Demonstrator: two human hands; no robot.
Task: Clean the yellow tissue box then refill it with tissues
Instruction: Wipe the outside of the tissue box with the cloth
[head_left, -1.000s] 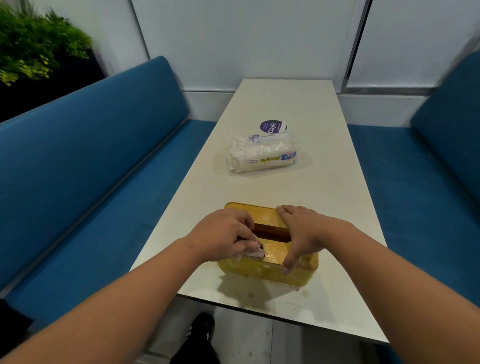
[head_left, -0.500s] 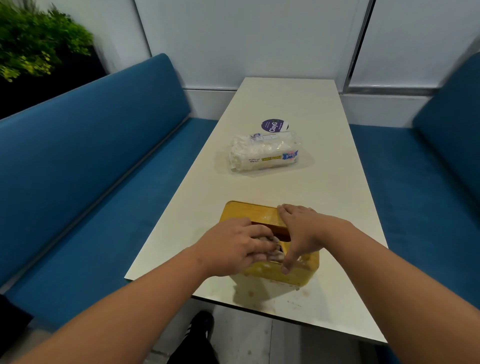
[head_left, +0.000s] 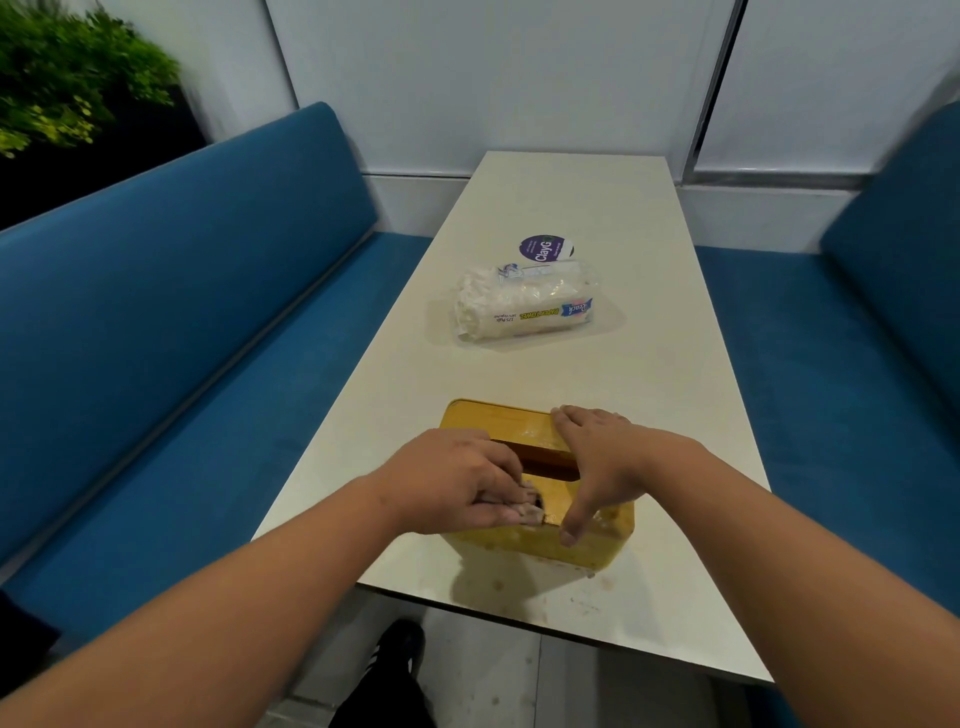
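The yellow box (head_left: 498, 423) sits at the near end of the table (head_left: 582, 208), its top slot facing up. The left hand (head_left: 457, 480) rests on the box's near left top, fingers curled and pressed together around a crumpled tissue (head_left: 527, 506) held against the lid. The right hand (head_left: 605, 457) spans the box's right side, fingers spread over the far edge and thumb down the near face. Farther along lie a tissue pack (head_left: 524, 309) and, just beyond it, a round purple sticker (head_left: 545, 248).
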